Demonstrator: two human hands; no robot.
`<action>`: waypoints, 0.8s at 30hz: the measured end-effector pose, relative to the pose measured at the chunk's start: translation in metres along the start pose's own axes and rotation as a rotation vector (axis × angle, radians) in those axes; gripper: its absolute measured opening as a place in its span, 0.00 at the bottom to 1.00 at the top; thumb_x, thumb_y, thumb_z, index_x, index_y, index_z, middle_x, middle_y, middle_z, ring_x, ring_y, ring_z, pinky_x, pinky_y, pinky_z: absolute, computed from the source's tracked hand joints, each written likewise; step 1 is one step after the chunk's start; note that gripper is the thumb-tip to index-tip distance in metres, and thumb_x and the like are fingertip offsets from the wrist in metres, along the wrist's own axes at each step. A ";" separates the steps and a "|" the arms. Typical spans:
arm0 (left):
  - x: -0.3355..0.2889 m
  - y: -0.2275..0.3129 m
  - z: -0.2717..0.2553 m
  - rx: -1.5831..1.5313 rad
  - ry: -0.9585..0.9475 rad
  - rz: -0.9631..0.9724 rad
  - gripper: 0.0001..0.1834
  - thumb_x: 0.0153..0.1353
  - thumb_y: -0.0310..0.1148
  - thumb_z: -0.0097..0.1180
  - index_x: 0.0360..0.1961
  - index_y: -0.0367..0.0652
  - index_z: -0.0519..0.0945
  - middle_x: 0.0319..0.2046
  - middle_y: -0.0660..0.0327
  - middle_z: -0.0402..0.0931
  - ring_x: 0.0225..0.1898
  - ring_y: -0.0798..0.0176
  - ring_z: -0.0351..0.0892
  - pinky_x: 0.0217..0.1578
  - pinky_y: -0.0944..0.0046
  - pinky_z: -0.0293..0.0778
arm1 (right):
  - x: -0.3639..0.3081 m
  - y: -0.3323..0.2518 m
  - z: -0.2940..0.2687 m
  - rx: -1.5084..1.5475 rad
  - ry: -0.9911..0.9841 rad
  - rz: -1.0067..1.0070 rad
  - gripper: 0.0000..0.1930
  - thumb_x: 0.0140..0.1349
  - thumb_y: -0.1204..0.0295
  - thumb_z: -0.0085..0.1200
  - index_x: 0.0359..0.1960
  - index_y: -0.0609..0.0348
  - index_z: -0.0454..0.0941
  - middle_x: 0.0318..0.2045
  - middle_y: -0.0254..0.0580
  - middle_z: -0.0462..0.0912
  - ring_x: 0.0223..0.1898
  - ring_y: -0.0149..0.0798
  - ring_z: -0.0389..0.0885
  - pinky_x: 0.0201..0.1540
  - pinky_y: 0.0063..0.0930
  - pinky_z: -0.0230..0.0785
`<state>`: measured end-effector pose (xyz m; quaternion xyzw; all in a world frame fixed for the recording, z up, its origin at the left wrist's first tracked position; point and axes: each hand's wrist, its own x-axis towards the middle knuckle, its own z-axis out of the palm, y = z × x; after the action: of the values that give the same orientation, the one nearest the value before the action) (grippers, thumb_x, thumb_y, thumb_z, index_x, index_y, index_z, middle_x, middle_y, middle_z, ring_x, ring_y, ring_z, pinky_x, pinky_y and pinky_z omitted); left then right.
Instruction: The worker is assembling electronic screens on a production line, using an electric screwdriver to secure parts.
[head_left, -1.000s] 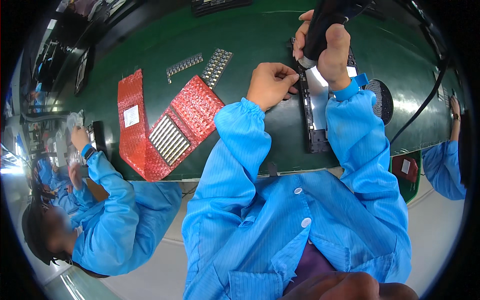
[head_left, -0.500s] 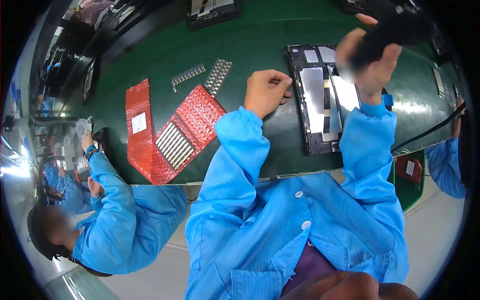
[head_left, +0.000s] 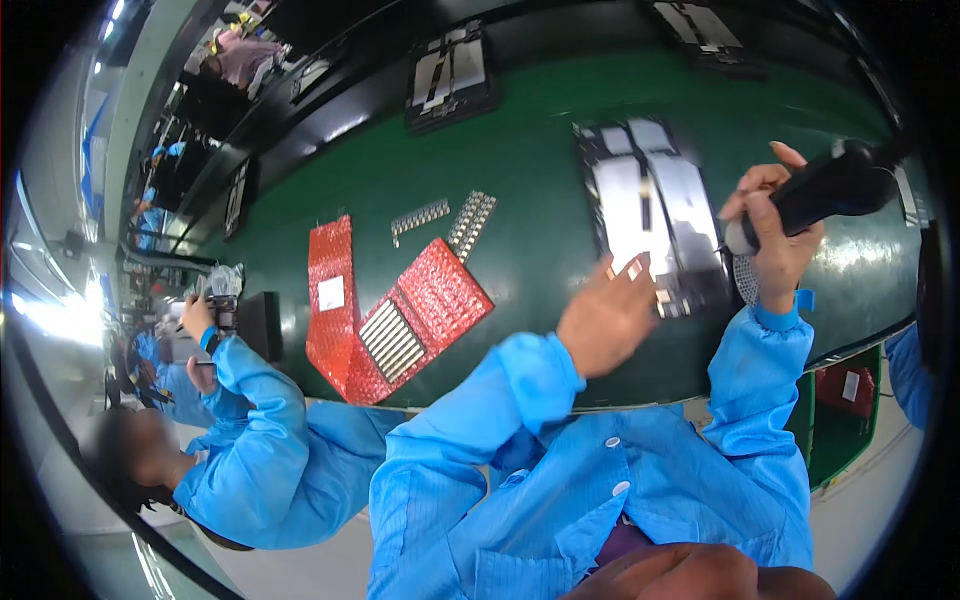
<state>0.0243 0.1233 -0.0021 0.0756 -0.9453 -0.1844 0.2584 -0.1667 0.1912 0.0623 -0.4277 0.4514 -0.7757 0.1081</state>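
Note:
An opened tablet (head_left: pixel 700 225) with a dark frame and silver panels lies on the green table in front of me. My right hand (head_left: pixel 775 235) is wrapped round a black electric screwdriver (head_left: pixel 835 185), its grey nose and thin bit pointing at the tablet's right edge. Whether the bit touches the tablet, I cannot tell. Over the tablet's lower left corner is my left hand (head_left: pixel 605 315), blurred, fingers stretched out and apart with nothing visible in them. Beside my right wrist a grey speckled patch (head_left: pixel 745 280) shows, partly hidden.
To the left lie red bubble wrap (head_left: pixel 330 255) with a stack of pale strips (head_left: pixel 392 340), and two sheets of small parts (head_left: pixel 472 222). Other opened tablets (head_left: pixel 450 75) stand at the back. A co-worker in blue (head_left: pixel 260 450) sits on the left. A green bin (head_left: pixel 845 440) stands at lower right.
My right hand has brought the screwdriver down to the tablet's right edge. My left hand has moved right onto the tablet's lower corner, its pinched fingers now stretched. The view has shifted.

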 end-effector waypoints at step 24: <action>0.068 -0.310 -0.131 0.864 -0.358 -0.637 0.33 0.41 0.22 0.56 0.54 0.40 0.64 0.56 0.52 0.63 0.58 0.51 0.63 0.54 0.47 0.65 | -0.011 0.025 0.016 -0.029 -0.225 0.215 0.26 0.46 0.76 0.64 0.47 0.64 0.67 0.26 0.39 0.79 0.22 0.24 0.71 0.26 0.18 0.62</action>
<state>0.0482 -0.2192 0.0136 0.4235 -0.8945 0.1403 -0.0287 -0.1534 0.1733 0.0399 -0.4628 0.4907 -0.7001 0.2344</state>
